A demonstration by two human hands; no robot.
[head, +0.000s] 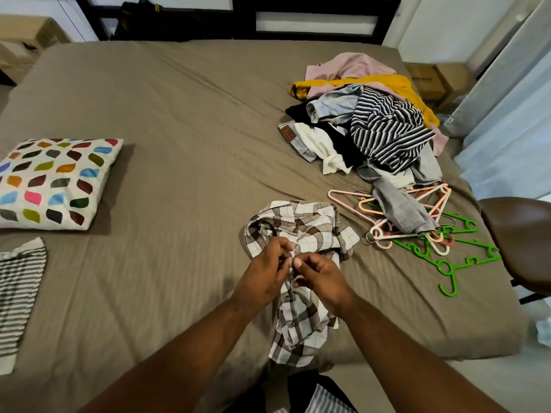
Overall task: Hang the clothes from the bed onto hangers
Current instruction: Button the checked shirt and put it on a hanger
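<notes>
The brown-and-white checked shirt (301, 234) lies crumpled near the front edge of the bed (179, 120), collar end bunched away from the person and the buttoned placket trailing toward them over the mattress edge. It looks like thin woven cotton: light, limp, with no stiffness of its own, so it will sag and fold wherever it is not supported, and the sensible places to take it are the collar and shoulder seams, where a hanger must enter. Both hands meet at the placket: the left hand (266, 271) and the right hand (320, 274) are each closed in a fingertip pinch on the cloth around a button (whether fastening or undoing it cannot be told from here), the other fingers curled in. Just to the right lies a tangle of hangers (429, 234), pink, peach and green, thin plastic and likely to snag on one another when one is lifted. A grey garment (399, 210) drapes over them, spilling from the pile of clothes (372, 126) farther back. Well to the left sit a patterned pillow (53, 183) and a striped garment (18, 293).
</notes>
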